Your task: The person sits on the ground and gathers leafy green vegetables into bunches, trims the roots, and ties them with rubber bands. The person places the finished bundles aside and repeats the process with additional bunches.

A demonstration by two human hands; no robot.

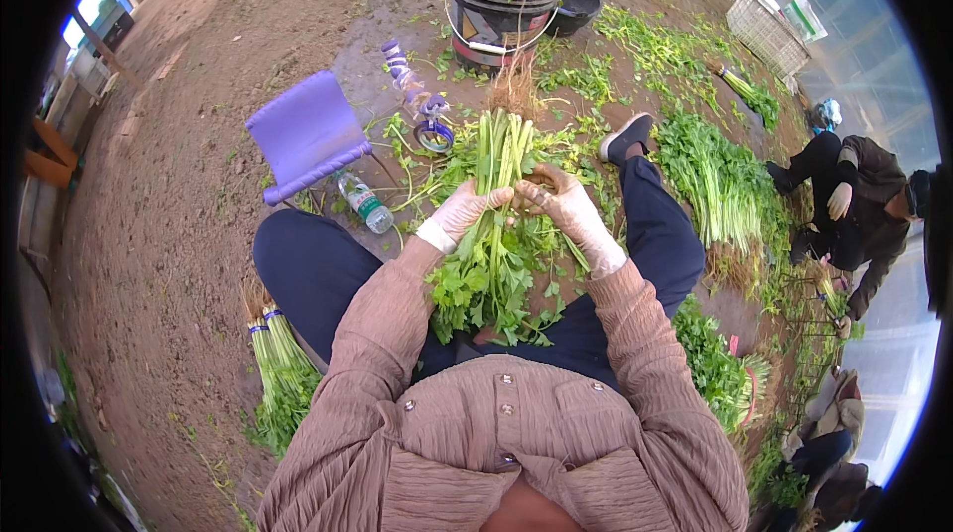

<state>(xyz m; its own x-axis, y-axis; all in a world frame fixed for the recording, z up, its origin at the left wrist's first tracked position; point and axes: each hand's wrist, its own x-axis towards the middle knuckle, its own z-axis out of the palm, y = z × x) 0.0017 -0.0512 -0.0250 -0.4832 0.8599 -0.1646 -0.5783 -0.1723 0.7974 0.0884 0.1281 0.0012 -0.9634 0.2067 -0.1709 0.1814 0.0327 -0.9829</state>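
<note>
A bunch of leafy celery point(495, 160) lies between my hands, its brown roots pointing away from me and its leaves hanging towards my lap. My left hand point(467, 212), in a thin pale glove, grips the stalks from the left with the thumb across them. On the right, my right hand point(562, 208), gloved too, has its fingers bent at the edge of the stalks; whether they close on a stalk is hard to see. Rolls of purple tape point(434, 136) lie on the ground beyond my left hand. Banded celery bunches point(279, 353) rest beside my left leg.
A black bucket point(502, 18) stands ahead, a black basin point(577, 5) behind it. A purple seat point(309, 134) and a plastic bottle point(365, 201) are at left. Piled celery point(711, 178) lies at right, near a crouching co-worker point(856, 197). A white basket point(767, 33) stands farther off.
</note>
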